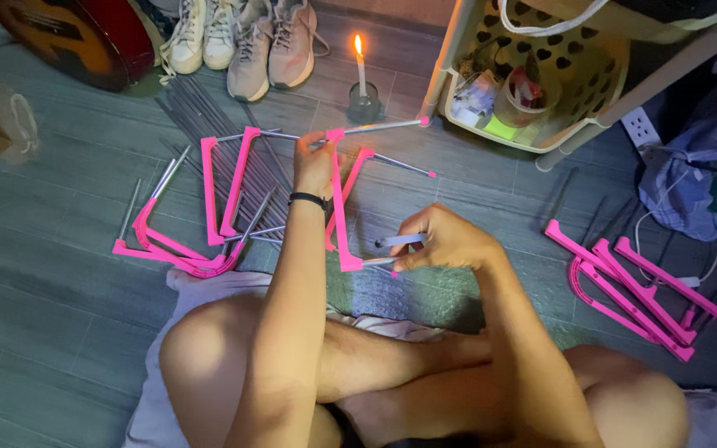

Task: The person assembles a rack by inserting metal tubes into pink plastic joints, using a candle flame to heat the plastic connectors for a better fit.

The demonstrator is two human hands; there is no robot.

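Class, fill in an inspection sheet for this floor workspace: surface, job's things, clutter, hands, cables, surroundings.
Surface: grey plank floor, dimly lit.
Job's things: pink plastic frame with a metal rod at its top; short metal rod.
Clutter: pink frames at left; pink frames at right; bundle of loose rods.
Hands: left hand grips the frame's top; right hand holds the short rod near the frame's bottom.
Cables: white cable beside a wall socket.
Surroundings: lit candle, sneakers, guitar, basket shelf.
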